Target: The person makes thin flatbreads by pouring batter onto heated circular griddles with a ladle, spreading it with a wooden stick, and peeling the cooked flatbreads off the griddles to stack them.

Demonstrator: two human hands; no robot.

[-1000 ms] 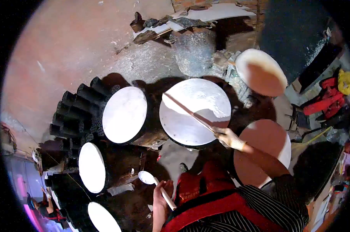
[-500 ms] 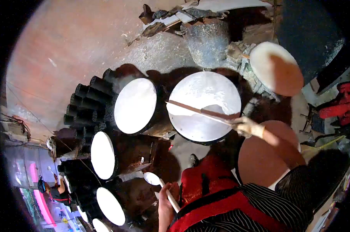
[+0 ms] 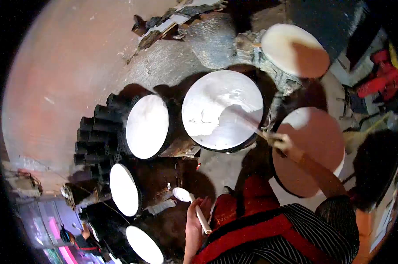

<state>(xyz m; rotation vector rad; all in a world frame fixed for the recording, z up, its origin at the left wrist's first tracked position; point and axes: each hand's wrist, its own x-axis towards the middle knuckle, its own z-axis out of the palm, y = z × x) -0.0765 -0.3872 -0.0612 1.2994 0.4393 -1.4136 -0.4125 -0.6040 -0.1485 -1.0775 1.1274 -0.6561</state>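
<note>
My left hand [image 3: 194,222] is closed around the pale handle of a ladle [image 3: 181,194], whose white bowl points away from my apron. In my right hand [image 3: 283,145] is a long thin wooden spatula [image 3: 252,126]. Its far part reaches over the middle round griddle [image 3: 221,134], where a whitish layer covers the upper and left area in an uneven patch. Whether the blade touches the griddle, I cannot tell. Beneath my right forearm lies another round griddle [image 3: 324,132], mostly in shadow.
More round white griddles stand nearby: one on the left [image 3: 147,126], one lower left [image 3: 124,189] and one at upper right [image 3: 278,42]. Black perforated coal cylinders [image 3: 93,124] are stacked by the wall. Another person [image 3: 87,241] is at far lower left.
The spatula has swung from lying across the middle griddle to a steeper angle, and the whitish patch has changed shape. The view has shifted. My left hand still holds the ladle.
</note>
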